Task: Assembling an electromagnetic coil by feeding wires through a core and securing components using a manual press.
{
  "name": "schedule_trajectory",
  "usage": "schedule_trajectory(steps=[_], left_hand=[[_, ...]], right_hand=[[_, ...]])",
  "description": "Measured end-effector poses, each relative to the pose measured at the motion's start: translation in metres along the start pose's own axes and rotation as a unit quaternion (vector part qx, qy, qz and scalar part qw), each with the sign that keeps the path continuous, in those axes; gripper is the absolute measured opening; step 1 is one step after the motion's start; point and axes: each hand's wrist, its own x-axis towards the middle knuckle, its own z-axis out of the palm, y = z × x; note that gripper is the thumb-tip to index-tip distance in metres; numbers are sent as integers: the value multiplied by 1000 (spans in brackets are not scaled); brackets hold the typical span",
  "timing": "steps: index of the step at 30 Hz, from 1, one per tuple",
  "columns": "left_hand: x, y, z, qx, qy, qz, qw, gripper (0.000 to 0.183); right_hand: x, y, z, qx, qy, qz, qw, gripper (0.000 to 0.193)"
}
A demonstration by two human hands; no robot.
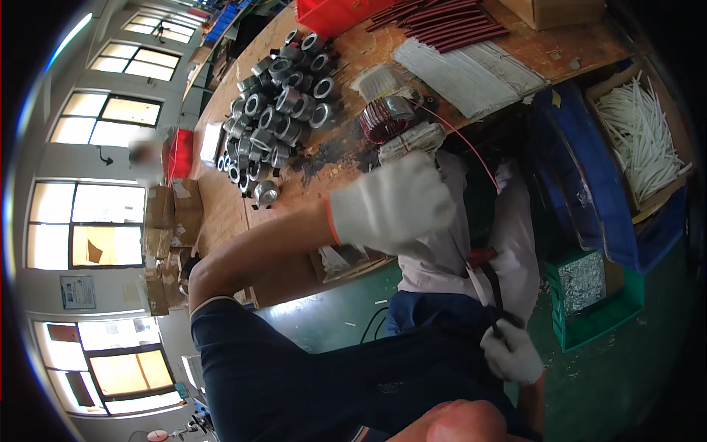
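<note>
My left hand (401,202), in a white glove with an orange cuff, is curled closed above my lap and smeared by motion. Whatever it holds is hidden. My right hand (512,353), also gloved, closes around the lower end of a long, thin piece with a black and a whitish strip (482,286). A red part (482,256) shows near the strip's upper end, over my thighs. Beyond my left hand, a ring coil wound with dark red wire (383,121) rests on a pale folded pad (412,141) at the table edge. From it a red wire (468,141) curves down toward my knee.
Many grey metal rings (283,96) are heaped on the wooden table (331,151). Dark red rods (442,22) and white strips (464,74) lie farther back. On the right, white tubes (637,136) fill a carton by a blue bin (574,169), above a green crate (604,317).
</note>
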Motion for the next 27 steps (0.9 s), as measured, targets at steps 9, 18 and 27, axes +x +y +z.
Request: schedule_trajectory(steps=[9, 18, 27], left_hand=[[17, 52, -26, 81, 108, 125, 983, 14], [53, -168, -69, -227, 428, -263, 835, 35], [-26, -173, 49, -576, 503, -410, 497, 27]], right_hand=[[137, -170, -18, -241, 265, -472, 805, 20], [142, -121, 24, -316, 71, -451, 832, 22], [145, -176, 73, 181, -143, -259, 938, 30]])
